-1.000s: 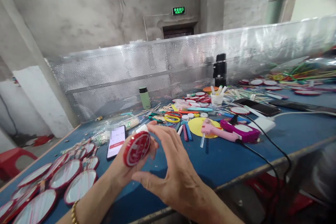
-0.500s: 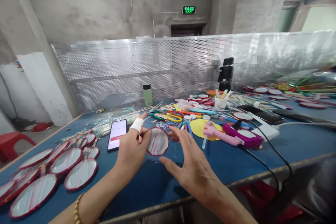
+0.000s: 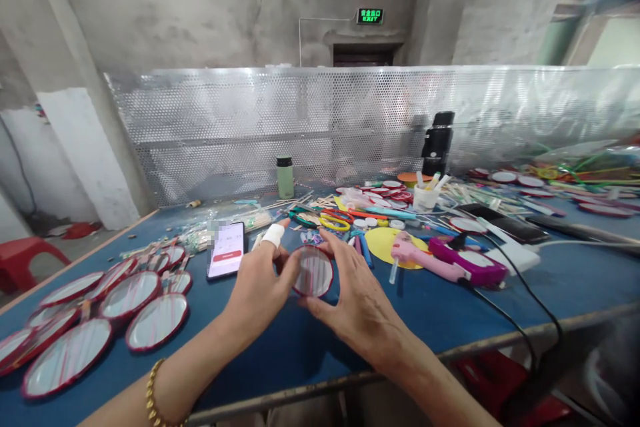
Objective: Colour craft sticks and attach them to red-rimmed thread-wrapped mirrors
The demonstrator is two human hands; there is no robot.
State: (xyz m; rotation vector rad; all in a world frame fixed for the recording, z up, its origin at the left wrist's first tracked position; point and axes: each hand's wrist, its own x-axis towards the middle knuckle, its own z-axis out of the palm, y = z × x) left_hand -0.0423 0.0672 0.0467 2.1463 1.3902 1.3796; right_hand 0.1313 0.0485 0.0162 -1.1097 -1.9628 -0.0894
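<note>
A small round disc (image 3: 313, 271) with a red rim and a pale, streaked face is held above the blue table. My left hand (image 3: 267, 273) pinches its left edge between thumb and fingers; a white wrap covers one finger. Around its right side curves my right hand (image 3: 357, 293), fingertips at the upper edge and thumb at the lower edge. Left of my hands lies a pile of larger red-rimmed discs (image 3: 157, 322), some with wooden sticks. A lit phone (image 3: 226, 250) stands tilted just beyond my left hand.
To the right lie a pink and purple glue gun (image 3: 467, 263) with a black cord and a yellow disc (image 3: 383, 247). Scissors (image 3: 335, 219), a cup of markers (image 3: 426, 197), a green bottle (image 3: 285, 177) and a black flask (image 3: 439, 145) stand or lie farther back, before a perforated metal panel (image 3: 225, 127).
My right hand has closed in on the disc, its fingertips and thumb now at the disc's edges. The disc's face looks darker. The whole view has shifted slightly.
</note>
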